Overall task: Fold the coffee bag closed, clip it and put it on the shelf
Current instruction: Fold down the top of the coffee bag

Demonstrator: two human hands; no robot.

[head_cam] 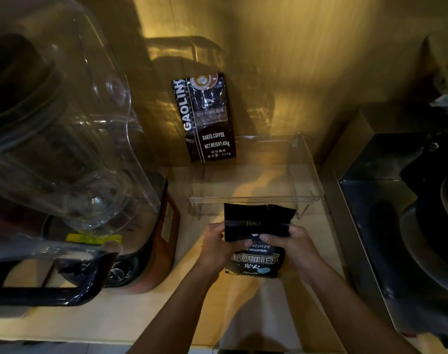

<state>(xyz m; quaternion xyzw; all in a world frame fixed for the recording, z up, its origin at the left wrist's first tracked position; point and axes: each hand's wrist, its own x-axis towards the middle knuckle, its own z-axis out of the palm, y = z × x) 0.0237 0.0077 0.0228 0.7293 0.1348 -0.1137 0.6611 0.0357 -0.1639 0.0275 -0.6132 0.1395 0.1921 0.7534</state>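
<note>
Gripping the black coffee bag [256, 241] from both sides, the left hand [216, 247] and right hand [294, 247] are pinching it above the surface [146, 315], each grip closed on it

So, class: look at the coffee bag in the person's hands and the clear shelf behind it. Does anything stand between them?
Nothing visible does. The held coffee bag, gripped by the left hand and right hand, sits just in front of the clear shelf. A second coffee bag stands at the shelf's back left.
</note>
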